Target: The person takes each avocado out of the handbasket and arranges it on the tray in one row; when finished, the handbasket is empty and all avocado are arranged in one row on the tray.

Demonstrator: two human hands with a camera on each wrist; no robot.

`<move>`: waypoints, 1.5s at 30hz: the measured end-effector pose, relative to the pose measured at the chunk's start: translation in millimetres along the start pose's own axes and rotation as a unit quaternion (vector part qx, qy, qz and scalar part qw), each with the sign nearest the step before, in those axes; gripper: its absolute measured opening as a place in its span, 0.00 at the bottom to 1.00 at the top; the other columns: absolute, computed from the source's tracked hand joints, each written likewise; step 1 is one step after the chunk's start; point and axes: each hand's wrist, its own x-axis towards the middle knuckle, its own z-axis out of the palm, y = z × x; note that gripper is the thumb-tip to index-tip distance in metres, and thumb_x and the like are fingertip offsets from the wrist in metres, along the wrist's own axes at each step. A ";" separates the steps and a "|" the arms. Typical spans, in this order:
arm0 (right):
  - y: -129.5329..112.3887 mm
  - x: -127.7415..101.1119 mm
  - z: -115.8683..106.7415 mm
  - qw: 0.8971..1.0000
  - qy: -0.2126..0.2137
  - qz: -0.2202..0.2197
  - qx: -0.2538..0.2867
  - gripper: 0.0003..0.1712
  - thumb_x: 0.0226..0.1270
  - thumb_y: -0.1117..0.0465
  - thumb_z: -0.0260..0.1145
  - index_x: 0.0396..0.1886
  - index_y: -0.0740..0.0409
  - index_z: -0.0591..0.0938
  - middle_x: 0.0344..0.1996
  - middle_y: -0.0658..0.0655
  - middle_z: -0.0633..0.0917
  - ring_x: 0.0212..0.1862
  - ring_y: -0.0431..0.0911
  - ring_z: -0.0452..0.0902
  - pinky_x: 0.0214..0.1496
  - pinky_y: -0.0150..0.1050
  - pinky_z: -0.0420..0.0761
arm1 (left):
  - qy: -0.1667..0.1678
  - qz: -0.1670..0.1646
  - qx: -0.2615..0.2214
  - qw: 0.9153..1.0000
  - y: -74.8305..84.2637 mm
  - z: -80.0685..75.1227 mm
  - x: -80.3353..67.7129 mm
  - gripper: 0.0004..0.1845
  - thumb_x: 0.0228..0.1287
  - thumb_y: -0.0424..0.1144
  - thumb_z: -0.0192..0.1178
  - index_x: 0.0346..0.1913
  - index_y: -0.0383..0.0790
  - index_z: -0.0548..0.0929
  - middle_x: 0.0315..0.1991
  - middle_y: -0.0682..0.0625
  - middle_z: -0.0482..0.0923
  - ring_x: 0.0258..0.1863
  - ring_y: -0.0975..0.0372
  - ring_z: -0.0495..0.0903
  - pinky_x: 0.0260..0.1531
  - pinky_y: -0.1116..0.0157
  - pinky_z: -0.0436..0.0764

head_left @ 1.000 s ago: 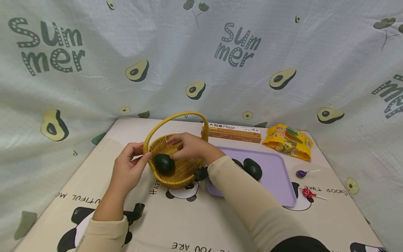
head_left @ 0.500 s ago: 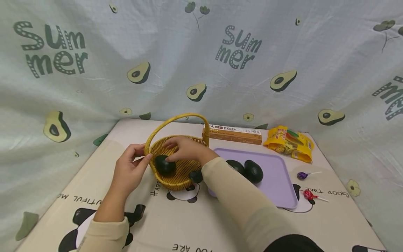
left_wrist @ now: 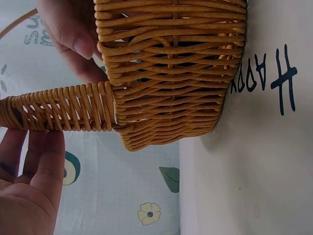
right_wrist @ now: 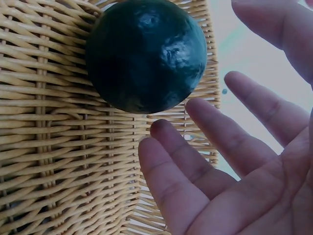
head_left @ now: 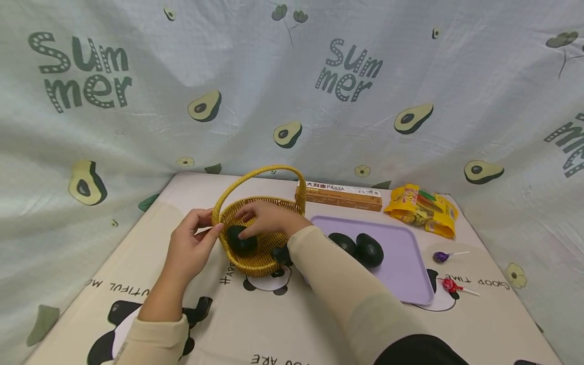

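A yellow wicker basket with a tall arched handle stands on the table, and one dark green avocado lies inside at its left. My left hand pinches the foot of the handle on that side; in the left wrist view its straight fingers touch the woven handle. My right hand reaches into the basket, its thumb over the avocado in the head view. Seen from the right wrist, the fingers are spread beside the avocado, not curled round it.
Right of the basket, a lilac tray holds two more avocados, partly behind the right sleeve. Behind stand a pasta box and a yellow bag. A purple lollipop and a red lollipop lie at the right.
My right hand has shifted slightly left within the basket, bringing its thumb over the avocado. More of the tray's avocados shows past the sleeve. The left hand keeps its hold on the handle.
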 end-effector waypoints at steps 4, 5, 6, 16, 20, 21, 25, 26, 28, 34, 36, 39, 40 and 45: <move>0.1 3.7 2.2 1.000 -0.009 0.006 0.002 0.35 0.62 0.53 0.78 0.68 0.49 0.78 0.65 0.55 0.81 0.67 0.50 0.76 0.71 0.48 0.78 | 0.001 0.001 -0.003 1.000 0.8 -0.3 -0.4 0.16 0.72 0.33 0.64 0.59 0.38 0.78 0.54 0.44 0.82 0.53 0.65 0.81 0.48 0.83 0.80; 0.0 4.7 2.7 1.000 -0.012 0.004 0.003 0.35 0.62 0.53 0.78 0.68 0.49 0.78 0.65 0.56 0.81 0.67 0.51 0.76 0.71 0.48 0.78 | 0.001 0.003 -0.004 1.000 0.7 -0.3 -0.3 0.16 0.72 0.33 0.64 0.59 0.38 0.78 0.54 0.43 0.82 0.53 0.62 0.82 0.48 0.83 0.80; -0.1 5.7 3.5 1.000 -0.015 0.003 0.004 0.34 0.61 0.53 0.78 0.68 0.49 0.79 0.65 0.56 0.81 0.67 0.50 0.76 0.71 0.47 0.78 | 0.001 0.004 -0.006 1.000 0.6 -0.2 -0.2 0.16 0.72 0.33 0.64 0.59 0.38 0.78 0.54 0.43 0.82 0.53 0.59 0.82 0.48 0.83 0.81; -2.4 14.8 11.2 0.999 -0.026 0.015 0.010 0.34 0.60 0.53 0.79 0.66 0.48 0.80 0.62 0.54 0.82 0.61 0.47 0.78 0.67 0.44 0.81 | 0.002 0.007 -0.006 1.000 -0.3 0.2 -0.6 0.16 0.71 0.33 0.65 0.59 0.39 0.78 0.55 0.44 0.82 0.50 0.75 0.78 0.48 0.82 0.81; -2.0 17.3 12.5 0.999 -0.033 0.025 -0.013 0.34 0.60 0.54 0.80 0.66 0.48 0.80 0.61 0.51 0.82 0.61 0.45 0.77 0.68 0.43 0.80 | 0.001 0.006 -0.009 1.000 0.2 0.1 -0.9 0.16 0.71 0.33 0.65 0.59 0.38 0.78 0.55 0.43 0.82 0.50 0.75 0.78 0.48 0.82 0.81; -1.7 17.9 12.7 0.999 -0.034 0.027 -0.018 0.34 0.59 0.54 0.80 0.66 0.47 0.80 0.61 0.51 0.82 0.60 0.44 0.77 0.68 0.43 0.79 | 0.002 0.007 -0.008 1.000 0.2 0.1 -0.9 0.16 0.71 0.33 0.65 0.59 0.38 0.78 0.55 0.44 0.82 0.50 0.75 0.78 0.48 0.82 0.81; -0.5 20.6 13.4 0.998 -0.037 0.038 -0.020 0.34 0.58 0.54 0.81 0.65 0.46 0.81 0.58 0.48 0.82 0.57 0.42 0.76 0.67 0.42 0.79 | 0.002 0.009 -0.010 1.000 0.0 -0.2 -0.4 0.17 0.71 0.32 0.65 0.59 0.38 0.79 0.54 0.45 0.82 0.51 0.75 0.78 0.48 0.82 0.81; -0.3 21.1 13.5 0.998 -0.038 0.040 -0.018 0.34 0.58 0.54 0.81 0.65 0.45 0.82 0.58 0.48 0.82 0.57 0.42 0.76 0.67 0.42 0.80 | 0.003 0.009 -0.010 1.000 -0.1 -0.3 -0.2 0.16 0.71 0.32 0.65 0.59 0.38 0.79 0.54 0.45 0.82 0.51 0.76 0.78 0.48 0.82 0.81; 0.1 22.1 13.9 0.998 -0.039 0.044 -0.014 0.33 0.58 0.54 0.81 0.64 0.44 0.82 0.57 0.47 0.82 0.57 0.42 0.76 0.66 0.42 0.80 | 0.002 0.007 -0.009 1.000 -0.2 -0.6 -0.1 0.16 0.71 0.32 0.65 0.59 0.38 0.79 0.54 0.44 0.82 0.51 0.76 0.78 0.48 0.82 0.81; 2.2 22.1 14.1 0.998 -0.039 0.045 -0.007 0.33 0.57 0.53 0.81 0.64 0.43 0.82 0.58 0.47 0.82 0.58 0.42 0.76 0.67 0.43 0.79 | 0.001 0.003 -0.005 1.000 0.2 -0.7 -0.3 0.17 0.71 0.32 0.65 0.59 0.40 0.78 0.55 0.43 0.82 0.51 0.76 0.78 0.48 0.82 0.81; 2.6 21.3 13.9 0.998 -0.038 0.044 -0.005 0.33 0.57 0.52 0.81 0.64 0.43 0.82 0.58 0.47 0.82 0.59 0.42 0.75 0.68 0.44 0.78 | 0.000 0.002 -0.005 1.000 0.4 -0.5 -0.3 0.17 0.71 0.32 0.65 0.59 0.39 0.78 0.55 0.43 0.82 0.51 0.75 0.78 0.48 0.82 0.81; 2.6 19.2 13.2 0.999 -0.036 0.041 -0.002 0.33 0.58 0.53 0.81 0.64 0.44 0.82 0.59 0.47 0.82 0.60 0.42 0.75 0.69 0.44 0.78 | 0.000 0.000 -0.002 1.000 0.7 -0.3 -0.5 0.17 0.71 0.33 0.65 0.60 0.38 0.78 0.55 0.44 0.82 0.51 0.76 0.78 0.48 0.83 0.81; 2.6 18.5 12.8 0.999 -0.035 0.041 -0.001 0.33 0.58 0.53 0.81 0.64 0.44 0.82 0.59 0.47 0.82 0.60 0.42 0.75 0.69 0.44 0.78 | 0.000 0.000 -0.001 1.000 0.7 -0.2 -0.5 0.17 0.71 0.33 0.65 0.60 0.38 0.78 0.55 0.44 0.82 0.51 0.76 0.78 0.48 0.83 0.81; 1.8 14.4 9.1 0.998 -0.038 0.049 0.024 0.32 0.59 0.53 0.80 0.64 0.42 0.82 0.59 0.48 0.80 0.58 0.44 0.76 0.61 0.44 0.84 | 0.003 0.001 0.005 1.000 0.9 -0.4 -1.0 0.17 0.71 0.33 0.65 0.60 0.39 0.78 0.55 0.46 0.82 0.51 0.75 0.78 0.48 0.82 0.81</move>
